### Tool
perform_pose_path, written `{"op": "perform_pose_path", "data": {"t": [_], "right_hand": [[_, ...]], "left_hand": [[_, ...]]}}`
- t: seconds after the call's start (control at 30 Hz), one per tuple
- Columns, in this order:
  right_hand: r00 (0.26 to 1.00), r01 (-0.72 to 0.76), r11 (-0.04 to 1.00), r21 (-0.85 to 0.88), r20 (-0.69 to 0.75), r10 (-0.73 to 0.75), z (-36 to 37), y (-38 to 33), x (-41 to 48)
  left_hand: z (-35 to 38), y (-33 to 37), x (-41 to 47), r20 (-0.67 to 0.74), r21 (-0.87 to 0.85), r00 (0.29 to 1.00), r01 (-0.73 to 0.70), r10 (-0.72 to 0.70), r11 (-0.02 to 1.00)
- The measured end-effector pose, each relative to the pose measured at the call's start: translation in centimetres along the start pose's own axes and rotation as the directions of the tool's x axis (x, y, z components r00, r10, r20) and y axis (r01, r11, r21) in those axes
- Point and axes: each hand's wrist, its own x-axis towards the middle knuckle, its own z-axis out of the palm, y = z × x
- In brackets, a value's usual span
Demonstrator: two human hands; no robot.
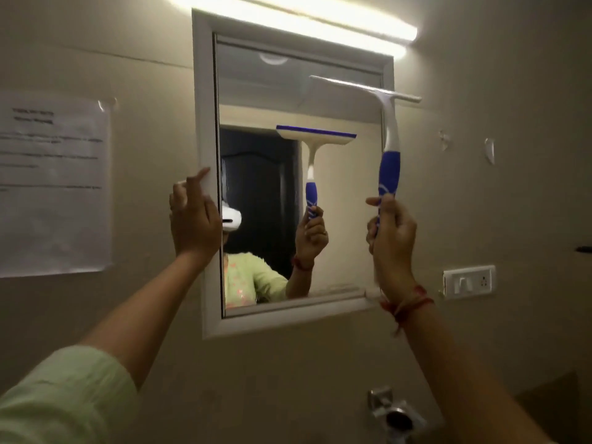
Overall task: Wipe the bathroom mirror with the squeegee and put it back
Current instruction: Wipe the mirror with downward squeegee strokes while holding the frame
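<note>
A mirror [339,219] in a white frame [205,123] hangs on the beige wall. My right hand [392,241] is shut on the blue grip of a squeegee [389,161], held upright. Its white blade reaches across the mirror's upper right corner and over the right frame edge. Whether the blade touches the glass I cannot tell. My left hand [193,219] rests against the frame's left edge at mid height, fingers bent around the edge. The glass reflects the squeegee and my arm.
A lit tube light [320,17] runs above the mirror. A taped paper notice [54,187] hangs on the wall at left. A switch and socket plate [469,281] sits at right, small wall hooks [489,150] above it, and a metal holder [395,415] below.
</note>
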Motion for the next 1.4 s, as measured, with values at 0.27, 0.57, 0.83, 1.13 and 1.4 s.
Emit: {"op": "perform_pose_path", "data": {"t": [0.27, 0.57, 0.83, 1.13, 1.4], "right_hand": [[0.998, 0.062, 0.987, -0.148, 0.002, -0.062, 4.2, -1.0, 8.3], [0.999, 0.038, 0.975, -0.217, 0.034, -0.031, 4.7, -0.1, 10.0], [0.996, -0.025, 0.978, -0.206, 0.074, 0.041, 2.5, 3.3, 5.3], [0.994, -0.062, 0.981, -0.185, 0.081, 0.078, 1.6, 4.0, 3.7], [0.983, -0.132, 0.981, -0.141, 0.105, 0.148, 0.3, 5.2, 2.3]], "left_hand": [[0.1, -0.3, 0.0, 0.001, -0.005, 1.000, -0.009, 0.009, 1.000], [-0.1, 0.1, -0.1, -0.007, -0.003, 1.000, 0.002, -0.002, 1.000], [0.1, -0.1, 0.0, -0.001, -0.007, 1.000, 0.012, -0.012, 1.000], [0.2, -0.3, -0.1, -0.009, 0.001, 1.000, 0.006, -0.006, 1.000], [0.3, -0.3, -0.1, -0.005, -0.004, 1.000, 0.006, -0.006, 1.000]]}}
